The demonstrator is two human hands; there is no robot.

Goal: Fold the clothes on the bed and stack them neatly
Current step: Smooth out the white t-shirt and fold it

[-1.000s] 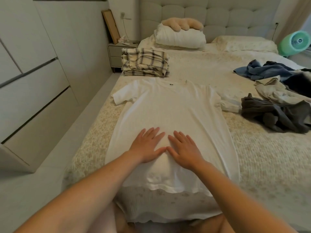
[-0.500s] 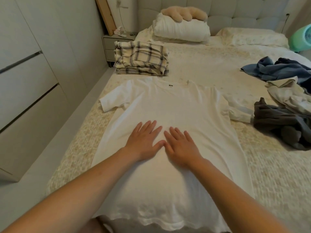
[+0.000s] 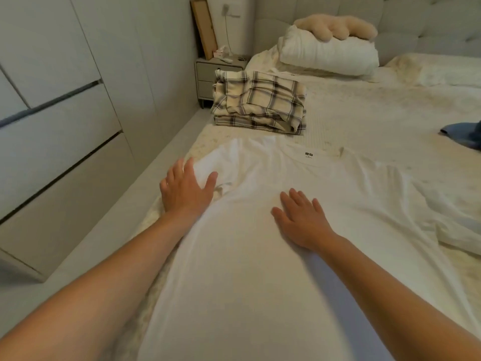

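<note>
While spread flat and face-up on the near part of the bed (image 3: 364, 121), the white T-shirt (image 3: 260, 256) lies with its collar and small black neck label pointing toward the headboard (image 3: 429, 24); the hem end runs out of the bottom of the view. Left sleeve is bunched near the bed's left edge; right sleeve trails off in wrinkles toward the right. Left hand (image 3: 186, 188): fingers straight and spread, palm down, resting at the left sleeve and shoulder area, thumb on the white fabric; whether any cloth is pinched under the palm cannot be told. Right hand (image 3: 299, 220): flat, fingers extended and slightly spread, pressing on the chest of the shirt. The two hands are apart, neither curled round anything. Just beyond the collar, not touching the shirt, sits a folded stack of plaid clothes (image 3: 260, 102), cream with dark checks. Farther back, a white pillow (image 3: 328, 53) lies against the headboard with a beige plush item (image 3: 338, 27) on top. A blue garment (image 3: 466, 132) shows at the right edge, well apart from the shirt. Left of the bed: a grey nightstand (image 3: 218, 74) with small items on it, a wooden frame (image 3: 204, 27) leaning at the wall, and white wardrobe doors (image 3: 52, 113).
</note>
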